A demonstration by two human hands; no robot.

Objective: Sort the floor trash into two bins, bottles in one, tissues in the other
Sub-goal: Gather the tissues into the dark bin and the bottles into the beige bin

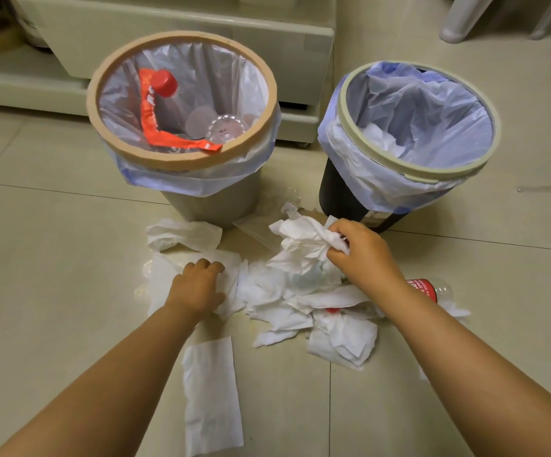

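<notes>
Pinching a crumpled tissue (303, 242) in my right hand (363, 255); tissue bin (399, 164) stands straight beyond those fingers (336, 230). My left hand (198, 282), farther off, curls onto a flat tissue (231, 270).

floor (53, 324): beige tiles | cream cabinet (168, 31) behind | chair leg (462, 21) top-right

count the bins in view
2: a tan bin at left, holding bottles, and a dark bin at right, holding tissue. Both are in plain view.
</notes>
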